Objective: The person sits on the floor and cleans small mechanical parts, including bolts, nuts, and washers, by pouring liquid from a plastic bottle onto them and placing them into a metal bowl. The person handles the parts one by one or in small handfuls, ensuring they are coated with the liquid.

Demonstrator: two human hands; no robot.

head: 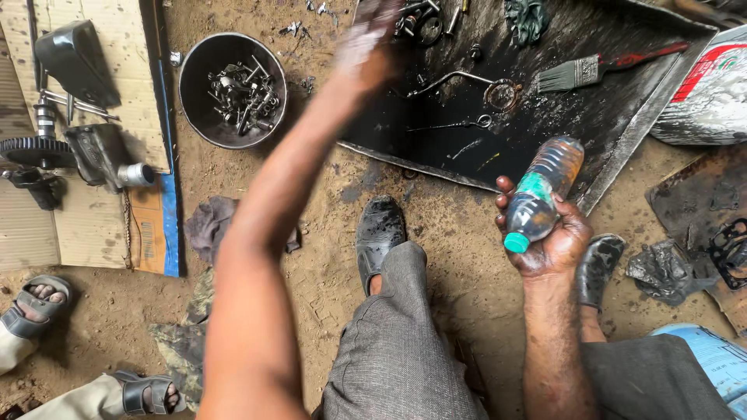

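Head view: right hand [554, 243] grips a capped bottle [545, 187] at the oily tray's [622, 117] near edge. Left hand [366, 43] reaches, blurred, over the tray's parts; its grip cannot be told. Likely fetching a part; uncapping calls for it back.

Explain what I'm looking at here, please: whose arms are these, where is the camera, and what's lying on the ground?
This is one view from a camera worn on a person's head, looking down at their own arms, knees and black shoes. The right hand has a grip on a plastic bottle with a teal cap. The left hand, blurred, reaches toward a black oily metal tray on the dirt floor. In the tray lie a paintbrush and small metal parts. Left of it stands a round bowl of bolts and nuts. Farther left, engine parts rest on cardboard. The sandalled feet at lower left belong to someone else.
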